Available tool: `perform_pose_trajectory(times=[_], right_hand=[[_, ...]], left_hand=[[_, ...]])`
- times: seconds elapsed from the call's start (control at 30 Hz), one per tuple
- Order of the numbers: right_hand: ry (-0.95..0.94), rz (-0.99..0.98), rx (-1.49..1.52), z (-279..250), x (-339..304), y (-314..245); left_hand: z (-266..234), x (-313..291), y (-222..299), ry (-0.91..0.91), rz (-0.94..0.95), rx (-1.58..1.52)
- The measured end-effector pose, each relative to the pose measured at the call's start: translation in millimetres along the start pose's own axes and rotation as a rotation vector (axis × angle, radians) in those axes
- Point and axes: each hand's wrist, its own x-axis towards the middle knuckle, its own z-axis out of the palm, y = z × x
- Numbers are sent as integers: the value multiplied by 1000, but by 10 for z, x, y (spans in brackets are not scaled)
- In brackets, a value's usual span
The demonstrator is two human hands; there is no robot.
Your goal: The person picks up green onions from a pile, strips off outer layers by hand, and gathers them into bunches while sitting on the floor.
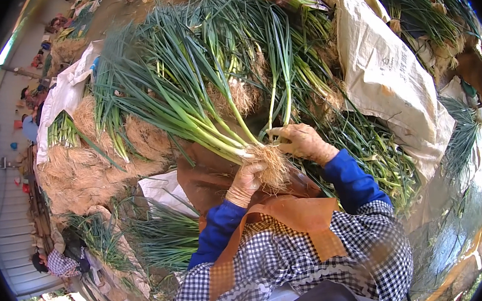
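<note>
A bunch of spring onions point(207, 125) slants up and to the left, its white ends and brown roots point(273, 169) turned toward me. My left hand point(248, 179) is closed round the root end of that bunch, just above my lap. Beside it my right hand point(303, 142) is closed, with thumb and fingers pinching the lower ends of a few green stalks point(273, 104) that stand almost upright. The bottoms of these stalks are partly hidden by the fingers. The hands are close together, the right one slightly farther out.
An orange-brown apron point(287, 218) covers my front. Piled spring onions point(230, 31) lie ahead, and a root-covered heap point(91, 169) is at the left. On the right, a white woven sack point(380, 69) lies over more onions and loose trimmed leaves point(382, 164). Another person point(62, 263) is at far left.
</note>
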Motion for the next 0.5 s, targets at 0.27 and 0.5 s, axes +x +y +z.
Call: perform_pose_trajectory(times=[0.27,0.5], right_hand=[[-183,-73,1528,-179,-719,649],[133,258,510,336,-135,293]], left_hand=[[-71,-61,-96,5,3,-30],[54,-53,27,-79,-40,-35]])
